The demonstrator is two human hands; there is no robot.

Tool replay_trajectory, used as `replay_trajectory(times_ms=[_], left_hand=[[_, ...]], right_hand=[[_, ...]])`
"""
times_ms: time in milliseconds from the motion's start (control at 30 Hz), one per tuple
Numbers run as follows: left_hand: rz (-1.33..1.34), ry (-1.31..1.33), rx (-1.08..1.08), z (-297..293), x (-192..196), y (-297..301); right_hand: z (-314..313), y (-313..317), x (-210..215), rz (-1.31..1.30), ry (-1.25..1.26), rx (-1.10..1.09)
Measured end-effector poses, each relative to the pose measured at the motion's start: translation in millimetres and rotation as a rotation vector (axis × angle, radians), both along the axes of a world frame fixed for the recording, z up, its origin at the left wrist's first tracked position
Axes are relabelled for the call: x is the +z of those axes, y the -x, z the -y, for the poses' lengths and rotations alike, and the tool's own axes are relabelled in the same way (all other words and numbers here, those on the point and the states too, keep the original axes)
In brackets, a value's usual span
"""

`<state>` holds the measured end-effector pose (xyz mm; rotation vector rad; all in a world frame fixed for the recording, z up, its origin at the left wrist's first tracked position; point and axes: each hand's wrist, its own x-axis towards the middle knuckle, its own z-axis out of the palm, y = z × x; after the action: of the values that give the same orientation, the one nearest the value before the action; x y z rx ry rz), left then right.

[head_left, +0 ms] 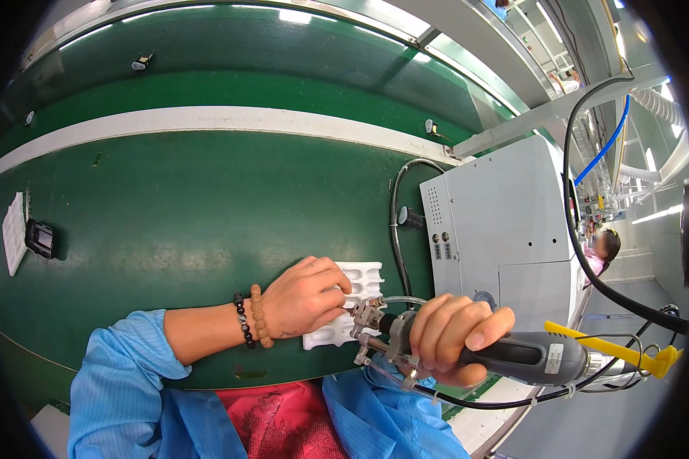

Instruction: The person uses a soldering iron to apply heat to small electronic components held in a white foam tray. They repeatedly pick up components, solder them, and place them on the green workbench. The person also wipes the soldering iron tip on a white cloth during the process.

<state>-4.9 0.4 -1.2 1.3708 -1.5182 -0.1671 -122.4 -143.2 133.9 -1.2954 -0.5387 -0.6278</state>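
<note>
My right hand (455,336) is wrapped round a dark grey electric screwdriver (522,356), held almost level. Metal fittings and a clear tube surround its front end (369,315), which points left toward my other hand. My left hand (306,298), with two beaded bracelets on its wrist, has its fingers curled together right by the tool's tip. Whatever those fingers pinch is hidden. Beneath both lies a white molded tray (366,274) with rounded hollows, partly covered by the left hand and the tool.
A large grey machine box (505,222) stands on the green bench (230,199) at the right, with a black cable (394,222) beside it. At far left a black device (40,238) rests against another white tray (14,233). A raised white ledge (230,118) crosses behind. Another person (601,252) is in the right background.
</note>
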Motion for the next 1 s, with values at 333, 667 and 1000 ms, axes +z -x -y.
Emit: replay_trajectory(times_ms=[333,667,1000], left_hand=[[-0.024,0.001,0.012,0.5,-0.6,0.1],[-0.048,-0.004,-0.023,-0.3,0.5,-0.3],[-0.02,-0.033,0.03,-3.2,7.2,-1.4]], right_hand=[[-3.5,-2.2,-0.8,0.016,0.001,-0.021],[-5.4,-1.1,-0.6,0.0,-0.012,-0.047],[-5.0,-0.8,-2.9,0.018,-0.008,-0.051]])
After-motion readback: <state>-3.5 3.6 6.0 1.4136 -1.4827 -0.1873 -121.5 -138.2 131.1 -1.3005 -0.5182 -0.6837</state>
